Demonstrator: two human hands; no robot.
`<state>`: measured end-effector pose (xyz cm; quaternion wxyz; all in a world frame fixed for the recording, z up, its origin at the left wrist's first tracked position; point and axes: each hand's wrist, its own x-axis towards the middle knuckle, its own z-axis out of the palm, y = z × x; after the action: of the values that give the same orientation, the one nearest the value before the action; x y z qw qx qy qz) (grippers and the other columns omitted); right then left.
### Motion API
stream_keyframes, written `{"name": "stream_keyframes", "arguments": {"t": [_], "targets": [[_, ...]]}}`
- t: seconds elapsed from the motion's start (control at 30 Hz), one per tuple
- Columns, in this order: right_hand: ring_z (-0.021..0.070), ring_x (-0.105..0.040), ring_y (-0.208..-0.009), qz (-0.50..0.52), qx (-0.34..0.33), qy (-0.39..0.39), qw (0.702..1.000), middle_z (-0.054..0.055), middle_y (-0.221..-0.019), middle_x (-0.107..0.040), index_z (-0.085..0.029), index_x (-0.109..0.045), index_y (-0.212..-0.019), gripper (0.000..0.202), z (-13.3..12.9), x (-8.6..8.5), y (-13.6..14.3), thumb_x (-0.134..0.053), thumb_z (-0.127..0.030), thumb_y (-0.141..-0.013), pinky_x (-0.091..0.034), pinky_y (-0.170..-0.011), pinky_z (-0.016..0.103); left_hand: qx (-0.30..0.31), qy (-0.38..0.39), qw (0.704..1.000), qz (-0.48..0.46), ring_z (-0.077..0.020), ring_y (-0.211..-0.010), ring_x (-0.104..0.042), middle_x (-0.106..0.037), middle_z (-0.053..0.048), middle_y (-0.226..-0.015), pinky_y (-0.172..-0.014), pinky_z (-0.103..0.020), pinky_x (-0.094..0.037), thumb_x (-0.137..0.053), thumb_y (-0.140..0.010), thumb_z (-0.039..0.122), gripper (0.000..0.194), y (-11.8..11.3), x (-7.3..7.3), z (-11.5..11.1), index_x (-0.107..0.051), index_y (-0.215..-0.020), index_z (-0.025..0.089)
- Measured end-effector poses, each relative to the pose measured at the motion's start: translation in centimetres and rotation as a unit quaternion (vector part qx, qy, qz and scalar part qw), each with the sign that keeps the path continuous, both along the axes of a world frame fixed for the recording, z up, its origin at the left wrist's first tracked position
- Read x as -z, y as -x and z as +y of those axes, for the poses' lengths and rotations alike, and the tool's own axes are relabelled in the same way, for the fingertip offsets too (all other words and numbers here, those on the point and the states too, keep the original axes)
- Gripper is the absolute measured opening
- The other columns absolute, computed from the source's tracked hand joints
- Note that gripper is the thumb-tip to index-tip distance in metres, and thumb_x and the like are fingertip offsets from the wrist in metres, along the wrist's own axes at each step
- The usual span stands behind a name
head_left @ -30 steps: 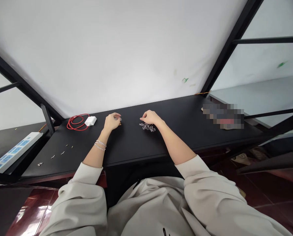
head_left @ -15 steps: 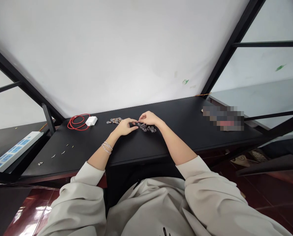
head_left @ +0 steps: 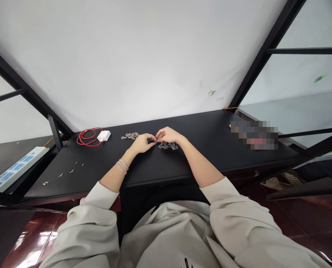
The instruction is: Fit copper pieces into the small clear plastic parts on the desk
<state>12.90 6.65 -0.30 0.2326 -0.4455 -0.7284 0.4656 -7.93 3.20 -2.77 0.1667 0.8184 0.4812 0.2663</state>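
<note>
My left hand [head_left: 144, 143] is closed in a pinch, thumb and forefinger pressed on a small greyish, clear-looking piece [head_left: 155, 142]. The fingertips of my right hand [head_left: 167, 134] meet the same piece from the other side, also pinched. Just below my right hand lies a cluster of small clear round pieces [head_left: 168, 146] with dark rims. A second bunch of similar round pieces with orange-brown bits [head_left: 130, 136] rests behind my left hand, partly hidden by it. Their exact kind is too small to tell.
A white charger [head_left: 103, 136] with a coiled red cable [head_left: 83, 141] lies on the black desk [head_left: 205, 149]. Several tiny pale bits [head_left: 60, 175] are scattered at left. A white power strip [head_left: 21, 169] stands beyond the left frame; a blurred-out object [head_left: 253, 134] lies at right.
My fingertips have drawn closer together around the small piece, and the fingers of my right hand have shifted slightly left. The cluster below looks slightly rearranged.
</note>
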Motion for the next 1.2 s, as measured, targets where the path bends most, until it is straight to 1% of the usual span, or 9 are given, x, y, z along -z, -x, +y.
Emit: {"name": "stream_keyframes", "arguments": {"t": [0.1, 0.2, 0.37, 0.43, 0.53, 0.63, 0.73, 0.93, 1.2], "targets": [[0.0166, -0.072, -0.072, -0.004, -0.011, -0.007, 1.000, 0.006, -0.081, -0.079, -0.014, -0.076, -0.087, 0.025, -0.2, 0.0, 0.3, -0.083, -0.001, -0.067, -0.053, -0.064, 0.022, 0.006, -0.003, 1.000, -0.003, -0.0126, -0.063, -0.060, -0.078, -0.003, -0.101, -0.073, -0.028, -0.052, -0.072, -0.084, 0.021, 0.019, 0.0, 0.2, 0.1, -0.077, -0.101, 0.020], [0.0165, -0.072, -0.073, -0.005, -0.007, -0.022, 1.000, 0.005, -0.081, -0.079, -0.014, -0.077, -0.087, 0.025, -0.3, 0.2, 0.6, -0.084, -0.002, -0.067, -0.053, -0.065, 0.022, 0.006, -0.012, 1.000, -0.007, -0.0139, -0.067, -0.064, -0.079, -0.004, -0.100, -0.074, -0.028, -0.052, -0.074, -0.082, 0.021, 0.018, -0.1, 0.1, 0.0, -0.077, -0.100, 0.019], [0.0122, -0.066, -0.065, 0.041, 0.005, -0.035, 0.999, 0.005, -0.075, -0.076, -0.012, -0.076, -0.090, 0.010, -0.4, 0.3, 0.8, -0.077, -0.008, -0.081, -0.051, -0.062, 0.020, -0.039, -0.015, 0.999, -0.026, -0.0130, -0.058, -0.061, -0.079, -0.005, -0.091, -0.065, -0.027, -0.051, -0.070, -0.086, 0.023, 0.017, -0.4, -0.6, -0.4, -0.077, -0.100, 0.017], [0.0113, -0.064, -0.063, 0.064, 0.022, -0.044, 0.997, 0.005, -0.073, -0.075, -0.012, -0.076, -0.090, 0.004, -0.4, 0.1, 0.9, -0.074, -0.013, -0.087, -0.049, -0.059, 0.020, -0.061, 0.005, 0.996, -0.069, -0.0117, -0.052, -0.058, -0.078, -0.005, -0.086, -0.057, -0.026, -0.048, -0.066, -0.091, 0.028, 0.020, -0.4, -0.6, -0.4, -0.077, -0.104, 0.016], [0.0117, -0.066, -0.065, 0.094, 0.037, -0.030, 0.994, 0.007, -0.079, -0.077, -0.012, -0.076, -0.091, 0.007, -0.6, 0.0, 1.0, -0.077, -0.019, -0.087, -0.050, -0.059, 0.021, -0.083, 0.063, 0.979, -0.175, -0.0104, -0.045, -0.057, -0.077, -0.007, -0.085, -0.044, -0.023, -0.043, -0.066, -0.092, 0.036, 0.025, -0.6, -0.6, -0.4, -0.074, -0.105, 0.015], [0.0126, -0.068, -0.066, 0.104, 0.033, -0.010, 0.994, 0.007, -0.079, -0.077, -0.012, -0.076, -0.089, 0.009, -0.6, 0.0, 1.1, -0.081, -0.017, -0.084, -0.051, -0.059, 0.021, -0.095, 0.116, 0.951, -0.269, -0.0105, -0.043, -0.058, -0.075, -0.009, -0.085, -0.035, -0.021, -0.038, -0.073, -0.087, 0.038, 0.029, -0.8, -0.9, -0.5, -0.070, -0.100, 0.012], [0.0129, -0.068, -0.066, 0.110, 0.040, -0.013, 0.993, 0.008, -0.076, -0.076, -0.011, -0.075, -0.086, 0.006, -0.5, 0.3, 1.3, -0.080, -0.015, -0.084, -0.049, -0.056, 0.020, -0.094, 0.147, 0.931, -0.319, -0.0106, -0.043, -0.060, -0.075, -0.011, -0.090, -0.032, -0.020, -0.037, -0.077, -0.084, 0.037, 0.030, -1.0, -1.4, -0.6, -0.067, -0.097, 0.011], [0.0115, -0.065, -0.065, 0.122, 0.052, -0.036, 0.990, 0.007, -0.081, -0.077, -0.012, -0.078, -0.092, 0.006, -0.2, 0.4, 1.3, -0.073, -0.012, -0.088, -0.048, -0.054, 0.019, -0.093, 0.166, 0.930, -0.316, -0.0105, -0.044, -0.062, -0.075, -0.010, -0.090, -0.031, -0.019, -0.040, -0.081, -0.081, 0.033, 0.029, -0.9, -1.2, -0.5, -0.068, -0.093, 0.011], [0.0110, -0.064, -0.064, 0.134, 0.054, -0.039, 0.989, 0.004, -0.072, -0.074, -0.013, -0.080, -0.093, 0.015, -0.5, -0.1, 1.3, -0.065, -0.011, -0.093, -0.048, -0.055, 0.018, -0.074, 0.165, 0.933, -0.311, -0.0099, -0.046, -0.063, -0.075, -0.010, -0.091, -0.034, -0.019, -0.043, -0.084, -0.080, 0.033, 0.031, -0.9, -0.8, -0.4, -0.070, -0.097, 0.012]]}}
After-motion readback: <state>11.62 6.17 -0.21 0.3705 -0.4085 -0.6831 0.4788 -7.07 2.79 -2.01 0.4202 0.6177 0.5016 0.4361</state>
